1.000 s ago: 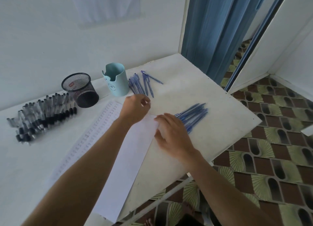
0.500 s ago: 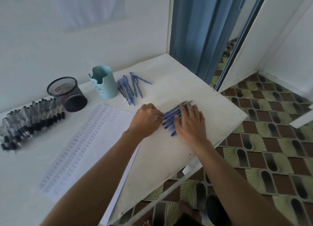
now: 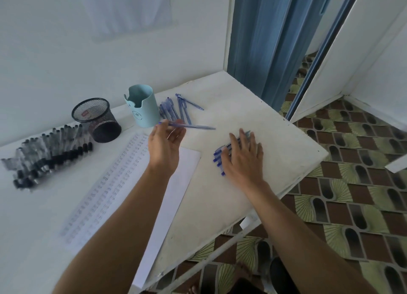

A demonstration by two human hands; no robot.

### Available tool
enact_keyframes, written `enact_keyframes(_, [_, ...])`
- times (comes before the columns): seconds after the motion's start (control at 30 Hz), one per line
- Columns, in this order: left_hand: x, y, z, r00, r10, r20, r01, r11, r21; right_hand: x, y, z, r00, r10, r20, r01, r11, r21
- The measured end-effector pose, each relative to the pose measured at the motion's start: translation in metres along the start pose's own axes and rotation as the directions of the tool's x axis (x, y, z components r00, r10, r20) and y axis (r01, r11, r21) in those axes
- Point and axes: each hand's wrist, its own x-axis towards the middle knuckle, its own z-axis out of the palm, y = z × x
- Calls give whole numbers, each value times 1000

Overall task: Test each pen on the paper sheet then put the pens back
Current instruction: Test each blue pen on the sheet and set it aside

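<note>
The right hand (image 3: 242,159) covers most of a bundle of blue pens (image 3: 218,159), so their count cannot be told. The black pens (image 3: 44,152) at left are blurred. The paper sheet's (image 3: 114,183) print is too small to read, and the left forearm hides its middle.

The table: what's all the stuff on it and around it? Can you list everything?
Table: one, white, against the wall.
Mesh cup: one, black, back left.
Plastic cup: one, light blue, beside the mesh cup.
Black pens: many, in a row at far left.
Loose blue pens: several, right of the plastic cup.
Blue pen bundle: several, under the right hand.
Paper sheet: one, white, printed marks, centre.
Floor: brown and green tiles, right.
Left hand: holds single blue pen.
Right hand: flat on the bundle.
</note>
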Motion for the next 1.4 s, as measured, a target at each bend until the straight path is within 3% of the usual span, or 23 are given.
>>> enact_keyframes(0.07, [3, 7, -7, 998, -64, -2, 62, 982, -177, -5, -12, -2, 999, -27, -27, 28, 998, 54])
enact_keyframes(0.13, [7, 15, -16, 995, -99, -11, 93, 965, -246, -13, -28, 0, 994, -98, -44, 102, 991, 92])
enact_keyframes(0.3, [13, 41, -43, 994, -80, -68, 80, 997, -6, -35, -68, 14, 949, -314, 15, 306, 935, 180])
enact_keyframes(0.43, [11, 62, -60, 993, -93, -71, 90, 995, -54, -46, -86, 30, 904, -414, 110, 387, 900, 203])
enact_keyframes(0.57, [14, 68, -74, 997, -71, -29, 69, 995, -77, -47, -91, 41, 892, -428, 145, 419, 904, 89])
enact_keyframes(0.7, [28, 74, -82, 998, 48, -39, -41, 986, 160, -44, -89, 45, 885, -423, 191, 432, 902, -3])
enact_keyframes(0.8, [35, 79, -91, 998, 58, 12, -59, 994, 88, -43, -90, 45, 888, -411, 208, 423, 906, -18])
enact_keyframes(0.87, [40, 83, -97, 991, 39, 128, -60, 985, 163, -42, -91, 45, 889, -409, 204, 422, 906, -24])
enact_keyframes(0.97, [39, 79, -94, 979, 9, 202, -91, 913, 398, -41, -91, 43, 889, -407, 212, 421, 907, -24])
enact_keyframes(1.1, [39, 67, -87, 973, 56, 225, -178, 801, 572, -42, -92, 41, 888, -409, 210, 422, 907, -16])
enact_keyframes(1.2, [43, 63, -86, 966, 19, 260, -178, 775, 607, -41, -92, 41, 889, -406, 212, 417, 909, -11])
enact_keyframes(1.3, [43, 59, -84, 970, 109, 216, -223, 750, 623, -41, -92, 41, 891, -405, 208, 416, 910, -10])
enact_keyframes(1.4, [41, 57, -85, 952, 196, 234, -305, 651, 695, -41, -93, 42, 892, -402, 206, 412, 911, -9])
